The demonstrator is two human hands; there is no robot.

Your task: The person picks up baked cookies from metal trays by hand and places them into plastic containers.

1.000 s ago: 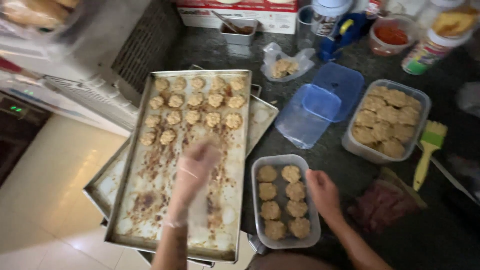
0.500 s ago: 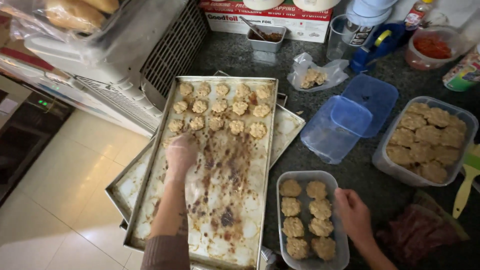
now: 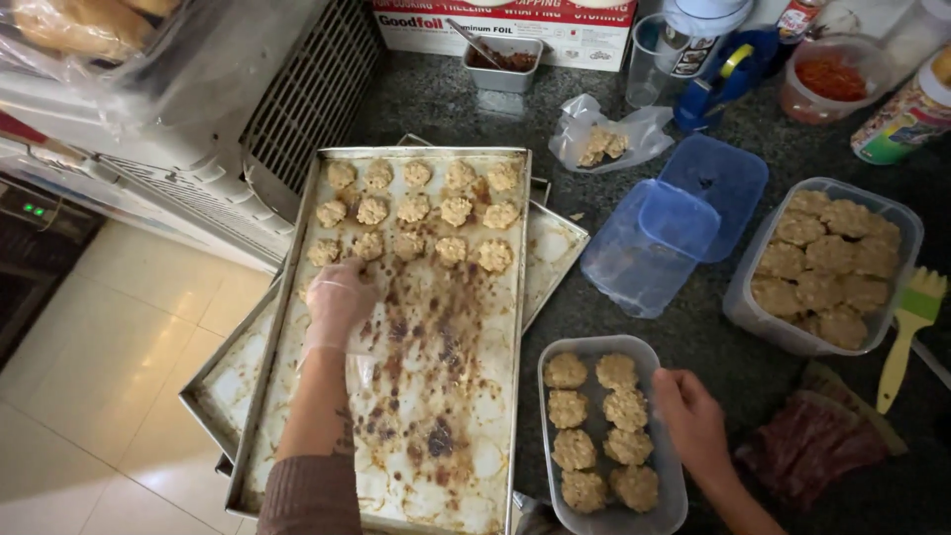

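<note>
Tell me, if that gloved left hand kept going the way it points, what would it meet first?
Probably the nearest round baked cookie on the long metal baking tray, just beyond the left hand; whether they touch is unclear.

cookies [image 3: 416, 213] on baking tray [image 3: 475, 416] | container [image 3: 674, 495] right of tray
</note>
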